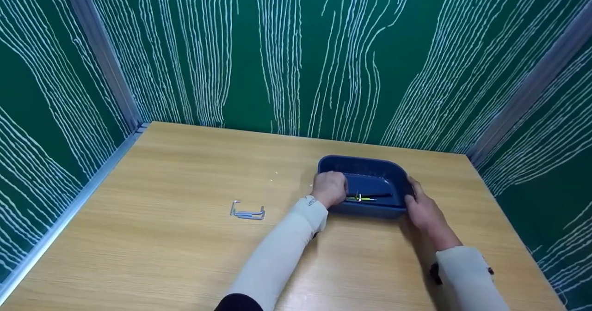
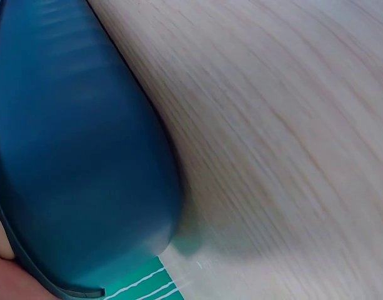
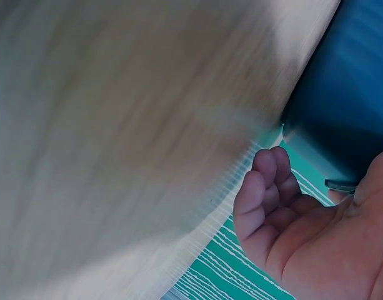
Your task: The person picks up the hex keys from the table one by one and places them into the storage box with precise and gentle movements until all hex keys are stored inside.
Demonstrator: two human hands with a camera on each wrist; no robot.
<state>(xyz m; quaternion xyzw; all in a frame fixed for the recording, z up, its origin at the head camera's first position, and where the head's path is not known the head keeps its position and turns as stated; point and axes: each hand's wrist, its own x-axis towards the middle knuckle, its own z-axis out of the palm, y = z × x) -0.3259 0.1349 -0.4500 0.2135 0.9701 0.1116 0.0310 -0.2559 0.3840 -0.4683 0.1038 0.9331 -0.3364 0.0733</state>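
A dark blue plastic basin [image 1: 365, 213] stands toward the right of the table. My left hand [image 1: 329, 188] reaches over its left end, knuckles up and fingers down inside; I cannot tell whether they hold anything. In the left wrist view the basin's outer wall [image 2: 85, 137] fills the left side, with a bit of finger behind the rim. My right hand [image 1: 423, 209] grips the basin's right end, thumb over the rim and fingers outside. Inside, beside the left hand, lie a thin yellow-green tool [image 1: 366, 199] and a dark slender piece [image 1: 381, 194].
Several L-shaped hex keys [image 1: 249, 215] lie on the wooden table [image 1: 185, 255], left of the basin. Tiny pale bits [image 1: 276, 172] are scattered behind them. Green panels [image 1: 245, 70] with white wavy lines enclose the table's back and sides.
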